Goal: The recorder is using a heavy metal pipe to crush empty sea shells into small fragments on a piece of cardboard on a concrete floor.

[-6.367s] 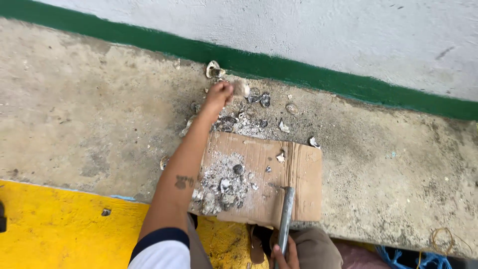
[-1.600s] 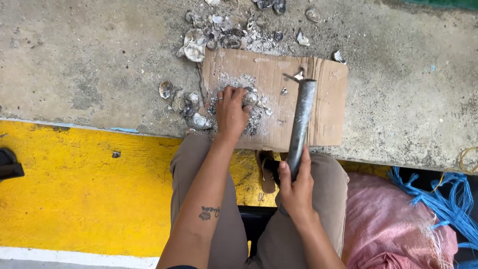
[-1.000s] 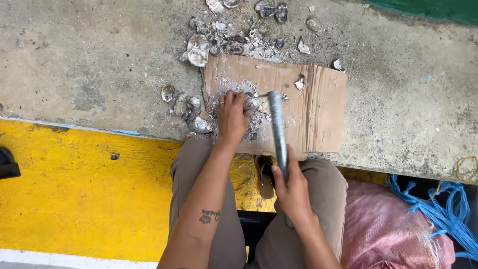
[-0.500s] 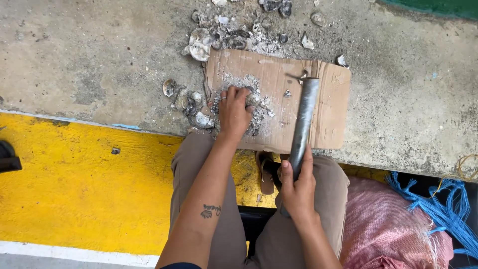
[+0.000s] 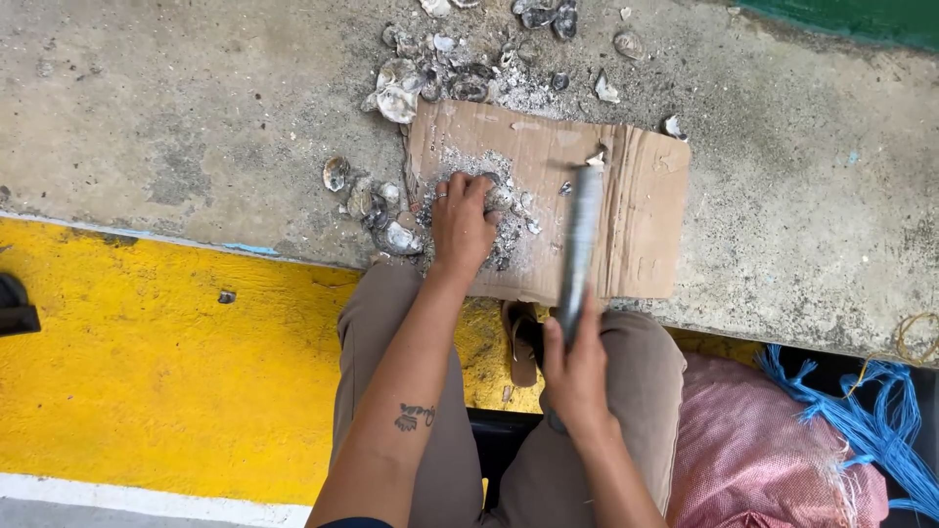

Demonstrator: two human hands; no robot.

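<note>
Pinning a shell (image 5: 497,198) under its closed fingertips on the cardboard (image 5: 636,215), the left hand (image 5: 460,223) is steadying it while the right hand (image 5: 575,370), gripping the metal bar (image 5: 579,240) just beside them, likely needs a strike clear of those fingers.

This looks like an outdoor work spot at a kerbside or quay, not a room. A rough, stained concrete ledge (image 5: 176,127) fills the upper frame, its lower edge painted yellow (image 5: 147,372), with a green painted band (image 5: 861,18) at the upper right. Broken shells (image 5: 460,68) lie scattered on the concrete at top centre. At the lower right sit a pink woven sack (image 5: 763,450) and frayed blue rope (image 5: 871,411).
</note>
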